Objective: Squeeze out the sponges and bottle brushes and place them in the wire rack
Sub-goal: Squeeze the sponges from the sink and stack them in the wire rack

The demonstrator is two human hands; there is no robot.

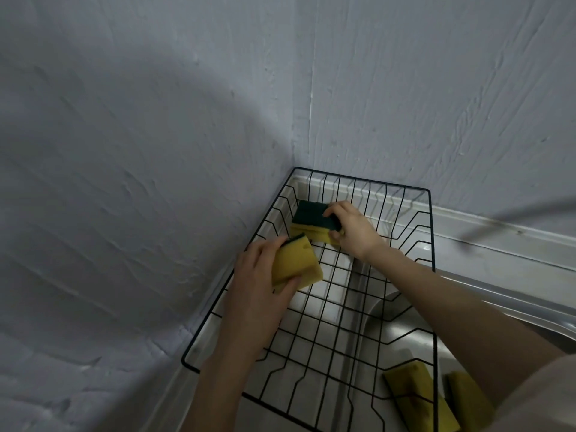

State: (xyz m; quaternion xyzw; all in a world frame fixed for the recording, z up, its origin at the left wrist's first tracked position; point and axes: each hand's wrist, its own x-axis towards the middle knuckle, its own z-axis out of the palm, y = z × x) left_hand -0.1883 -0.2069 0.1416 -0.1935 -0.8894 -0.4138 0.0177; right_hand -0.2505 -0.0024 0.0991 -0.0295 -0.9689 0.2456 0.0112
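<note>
Sponges [408, 388], two yellow ones, lie nearest at the lower right, apparently beyond the wire rack [431, 232] in the steel sink [405, 335]; judged not yet wrung out. Left hand [258, 285]: grip closed on a yellow sponge [296, 265], held over the rack's left side. Right hand [350, 229]: grip closed on a green-topped sponge [313, 219] at the far left corner, seemingly resting on the wires. Step in hand: placing. Next move calls for letting go, then fetching the near pair. Rack floor mostly open; walls [156, 151] crowd its left and far rims.
</note>
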